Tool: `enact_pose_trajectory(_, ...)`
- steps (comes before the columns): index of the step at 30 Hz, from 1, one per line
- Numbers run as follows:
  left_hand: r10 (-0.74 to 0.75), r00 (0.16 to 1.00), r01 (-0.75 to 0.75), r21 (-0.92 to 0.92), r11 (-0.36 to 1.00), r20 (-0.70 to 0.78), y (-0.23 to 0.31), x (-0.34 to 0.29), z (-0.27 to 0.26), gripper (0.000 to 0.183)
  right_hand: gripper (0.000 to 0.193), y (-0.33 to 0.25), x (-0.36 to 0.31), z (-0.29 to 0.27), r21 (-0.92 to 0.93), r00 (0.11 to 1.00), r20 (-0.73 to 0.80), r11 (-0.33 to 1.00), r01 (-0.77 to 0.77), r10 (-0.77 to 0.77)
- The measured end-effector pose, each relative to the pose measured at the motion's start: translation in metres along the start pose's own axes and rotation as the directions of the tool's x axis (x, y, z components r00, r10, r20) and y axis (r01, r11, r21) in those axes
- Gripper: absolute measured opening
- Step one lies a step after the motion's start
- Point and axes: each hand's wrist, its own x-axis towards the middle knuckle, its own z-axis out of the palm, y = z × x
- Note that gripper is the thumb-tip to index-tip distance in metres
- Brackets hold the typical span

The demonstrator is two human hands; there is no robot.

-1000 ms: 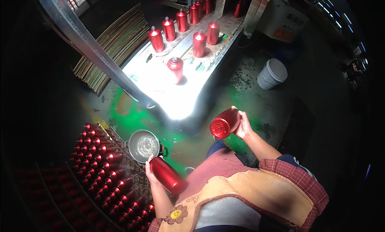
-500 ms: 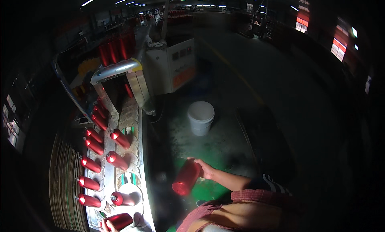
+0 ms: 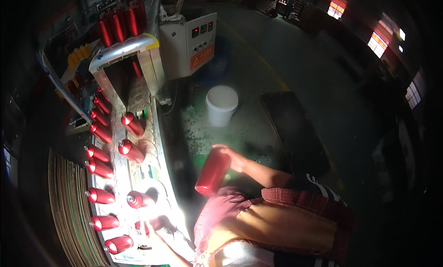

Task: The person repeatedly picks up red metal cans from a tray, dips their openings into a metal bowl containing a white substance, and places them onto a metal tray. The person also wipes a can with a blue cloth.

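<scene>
My right hand [image 3: 234, 158] is closed round the upper end of a shiny red bottle [image 3: 212, 173], holding it in the air right of the conveyor. That bottle is tilted, its wide flat base pointing down and toward me. My left hand [image 3: 156, 235] reaches over the near end of the conveyor [image 3: 171, 207], its fingers against another red bottle [image 3: 140, 227]. Strong glare there hides whether they grip it. Just left of this hand, a red bottle [image 3: 118, 244] leans at the nearest place in the left row. Further red bottles [image 3: 140, 199] stand on the belt's round discs.
A metal tunnel [image 3: 124, 48] spans the conveyor, with red bottles [image 3: 120, 24] on top. Beside it stands a white control cabinet [image 3: 201, 44]. A white bucket [image 3: 221, 105] and a dark flat stack [image 3: 295, 133] are on the floor. Cardboard sheets [image 3: 69, 207] are stacked left.
The view has tilted down. My left hand has let go of a red bottle, now in the left row, and moved right to another. My right hand still holds its bottle.
</scene>
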Motion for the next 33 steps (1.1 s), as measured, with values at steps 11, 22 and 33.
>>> enact_pose_trajectory(11,0.010,0.971,0.007,0.074,0.997,-0.238,0.033,-0.068,0.039,0.027,0.050,-0.017,0.074,0.040,-0.170,0.974,0.225,0.985,0.013,0.026)
enact_pose_trajectory(22,0.158,0.911,0.017,0.417,0.909,-0.381,0.043,-0.005,0.070,0.030,0.049,0.008,0.169,0.084,-0.315,0.842,0.529,0.946,0.079,0.105)
enact_pose_trajectory(33,0.117,0.884,-0.005,0.240,0.971,-0.454,0.039,0.018,-0.050,0.034,0.045,0.044,0.161,0.196,-0.337,0.390,0.919,0.393,0.856,-0.062)
